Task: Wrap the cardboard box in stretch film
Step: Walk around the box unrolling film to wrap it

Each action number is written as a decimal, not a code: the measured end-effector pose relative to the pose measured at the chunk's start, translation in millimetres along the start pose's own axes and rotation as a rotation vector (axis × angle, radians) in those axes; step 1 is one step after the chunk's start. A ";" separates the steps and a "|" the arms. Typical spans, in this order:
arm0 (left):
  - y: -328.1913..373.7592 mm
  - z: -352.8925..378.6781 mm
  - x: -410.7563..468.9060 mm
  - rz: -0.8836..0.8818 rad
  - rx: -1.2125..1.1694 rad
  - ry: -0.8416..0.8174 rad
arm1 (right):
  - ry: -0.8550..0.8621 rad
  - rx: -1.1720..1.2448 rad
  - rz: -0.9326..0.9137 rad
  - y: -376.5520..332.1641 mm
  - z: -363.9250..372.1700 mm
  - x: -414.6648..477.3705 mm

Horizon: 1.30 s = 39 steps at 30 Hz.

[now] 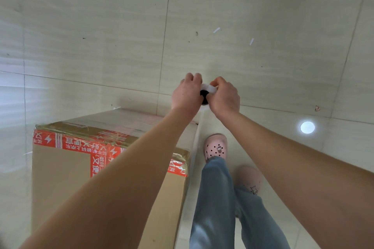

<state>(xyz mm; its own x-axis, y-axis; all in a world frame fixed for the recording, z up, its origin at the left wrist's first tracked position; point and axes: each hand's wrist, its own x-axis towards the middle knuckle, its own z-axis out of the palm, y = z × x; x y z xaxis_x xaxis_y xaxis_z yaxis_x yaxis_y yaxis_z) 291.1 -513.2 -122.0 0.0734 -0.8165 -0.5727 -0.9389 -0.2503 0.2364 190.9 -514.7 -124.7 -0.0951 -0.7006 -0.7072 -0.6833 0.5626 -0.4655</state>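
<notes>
Legs: jeans [214, 198] and two pink clogs [215, 146] at lower centre-right, just beside the box's right side.
Cardboard box [66, 178]: lower left of the frame, standing on the floor, partly behind the left forearm. Red printed tape [81, 143] runs along its top edge and down one seam.
Box handling: looks stiff and bulky; weight can't be told. Probably stays put while the film goes round it, so no grip needed on the box itself.
Film sheet [195, 141]: pale band running from the roll down along the box's right edge. Thin, soft, clingy by the look of it – likely to bunch or tear if pulled unevenly.
Stretch film roll [204, 95]: centre of the frame, seen end-on with the dark core hole showing, just past the box's far right corner.
Left hand [187, 95]: fingers curled round the roll's top from the left.
Right hand [224, 99]: curled round it from the right. The hands sit close together with the core between them.
Where to hold: at the roll's end or core, as now – it lets the roll turn and pay out.
In the way: own feet near the box's right side.
Floor [101, 26]: pale tiles, with a round light reflection [307, 127] at right.
Far bits: white scraps [216, 30] at upper centre and a small reddish scrap [317, 108] at right, well apart from the box.
</notes>
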 end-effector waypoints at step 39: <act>-82.6 -53.2 43.7 -0.913 -0.833 0.116 | -0.364 -0.259 -0.117 -134.4 37.6 58.7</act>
<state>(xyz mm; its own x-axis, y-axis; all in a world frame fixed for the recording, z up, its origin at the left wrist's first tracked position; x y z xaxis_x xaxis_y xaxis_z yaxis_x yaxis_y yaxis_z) 389.8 -555.8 -124.8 0.6569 -0.2007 -0.7268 -0.0326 -0.9706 0.2385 304.3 -614.9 -123.7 0.2227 -0.5270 -0.8202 -0.8371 0.3277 -0.4379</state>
